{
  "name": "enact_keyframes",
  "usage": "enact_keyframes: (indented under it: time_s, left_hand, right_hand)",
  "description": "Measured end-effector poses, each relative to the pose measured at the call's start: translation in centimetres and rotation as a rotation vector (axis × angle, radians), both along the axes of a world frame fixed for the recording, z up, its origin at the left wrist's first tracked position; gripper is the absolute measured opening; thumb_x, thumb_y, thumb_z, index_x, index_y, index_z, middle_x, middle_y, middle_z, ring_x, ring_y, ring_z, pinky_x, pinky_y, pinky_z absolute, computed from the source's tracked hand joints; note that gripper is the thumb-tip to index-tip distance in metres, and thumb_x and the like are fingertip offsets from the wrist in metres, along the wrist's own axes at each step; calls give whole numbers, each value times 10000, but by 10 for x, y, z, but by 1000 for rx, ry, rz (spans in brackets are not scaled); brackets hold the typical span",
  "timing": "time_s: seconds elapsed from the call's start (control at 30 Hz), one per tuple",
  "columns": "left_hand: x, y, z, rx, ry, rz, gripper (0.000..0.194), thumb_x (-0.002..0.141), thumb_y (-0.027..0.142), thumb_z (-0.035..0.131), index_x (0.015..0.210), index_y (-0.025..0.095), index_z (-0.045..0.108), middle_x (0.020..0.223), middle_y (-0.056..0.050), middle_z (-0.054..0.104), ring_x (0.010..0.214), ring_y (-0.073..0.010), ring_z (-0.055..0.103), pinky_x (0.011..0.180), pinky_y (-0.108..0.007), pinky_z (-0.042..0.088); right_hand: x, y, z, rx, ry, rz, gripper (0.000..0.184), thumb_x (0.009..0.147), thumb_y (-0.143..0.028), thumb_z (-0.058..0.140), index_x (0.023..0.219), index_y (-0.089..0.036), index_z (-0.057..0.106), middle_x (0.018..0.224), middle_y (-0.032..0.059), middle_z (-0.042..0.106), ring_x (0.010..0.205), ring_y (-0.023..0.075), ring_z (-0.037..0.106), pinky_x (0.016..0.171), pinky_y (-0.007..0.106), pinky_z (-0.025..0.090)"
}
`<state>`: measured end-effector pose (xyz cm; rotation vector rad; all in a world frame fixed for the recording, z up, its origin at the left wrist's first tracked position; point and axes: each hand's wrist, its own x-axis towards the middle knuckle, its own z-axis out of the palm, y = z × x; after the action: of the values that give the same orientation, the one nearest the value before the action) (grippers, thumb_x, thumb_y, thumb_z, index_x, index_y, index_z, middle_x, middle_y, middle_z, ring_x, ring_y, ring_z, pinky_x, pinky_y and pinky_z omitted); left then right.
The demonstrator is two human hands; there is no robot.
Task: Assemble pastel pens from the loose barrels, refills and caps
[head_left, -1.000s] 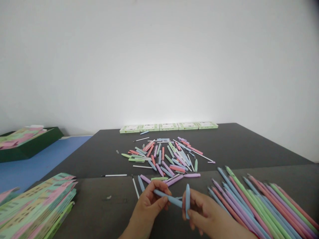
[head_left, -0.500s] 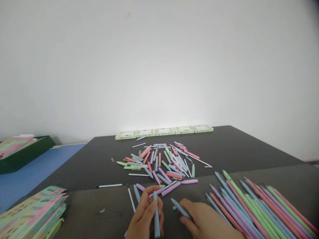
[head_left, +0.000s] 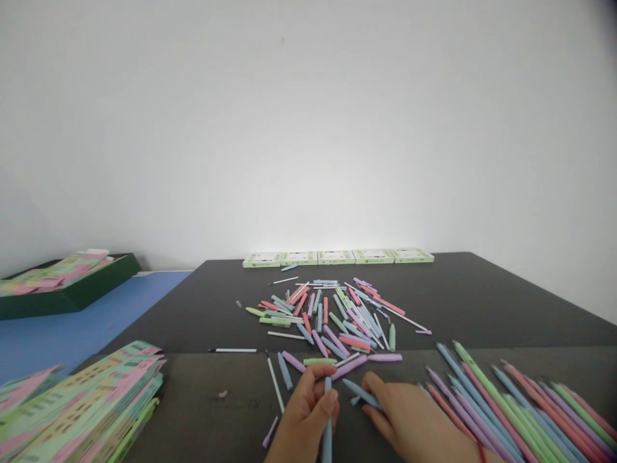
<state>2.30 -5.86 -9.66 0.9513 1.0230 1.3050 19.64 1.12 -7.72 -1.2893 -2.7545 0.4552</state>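
Note:
At the front of the black table, my left hand (head_left: pixel 306 415) is closed on a slim blue pen barrel (head_left: pixel 328 418), held roughly upright between thumb and fingers. Just right of it, my right hand (head_left: pixel 409 411) pinches a tapered blue pen part (head_left: pixel 361 393) that points left toward the barrel. The two blue pieces are apart. A small blue bit (head_left: pixel 355 400) shows beside the right fingertips; whether it belongs to that part I cannot tell. Beyond both hands lies a loose heap of pastel pen parts (head_left: pixel 332 321) with white refills (head_left: pixel 286 335) among them.
Long pastel pens (head_left: pixel 511 405) lie in a row at right. Printed cardboard sleeves (head_left: pixel 91 399) are stacked at left front. A green box (head_left: pixel 81 294) holding more printed card stands on a blue surface (head_left: pixel 116 308). Flat pale-green boxes (head_left: pixel 336 258) line the table's back edge.
The view has turned a little left, so the scene sits further right. My hands have come closer together, narrowing the gap between the two blue pieces. Both grips look the same.

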Motion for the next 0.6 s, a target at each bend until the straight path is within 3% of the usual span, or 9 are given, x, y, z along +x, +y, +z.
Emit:
enact_keyframes:
  time_s: [0.13,0.3,0.47,0.6]
  left_hand:
    - [0,-3,11,-37,95,-1,418,841,454,563,1133,187,428,646,64,516,381,-41,277,360,-179,185]
    - [-1,-4,16,-26,200,-8,416,853,406,550,1176,178,422,722,16,598,437,-62,347,400,-193,225]
    - [-1,-4,11,-29,228,-19,387,851,371,546,1165,177,432,700,18,603,449,-74,362,444,-205,264]
    - [-2,-3,11,0,373,27,225,810,256,577,1014,180,521,719,17,586,580,-116,476,561,-226,366]
  right_hand:
    - [2,-3,17,-127,125,-39,63,862,-209,494,836,-199,550,766,42,690,715,217,644,583,269,344]
    - [8,-8,36,-488,443,-5,140,886,-197,427,804,-201,540,638,-45,545,562,102,517,520,188,377]
    - [8,-16,34,-761,609,-13,148,868,-163,391,852,-183,537,673,-43,509,517,83,466,426,152,376]
    - [7,-21,29,-781,694,-1,150,895,-197,383,920,-183,530,717,-32,544,523,80,474,450,161,396]
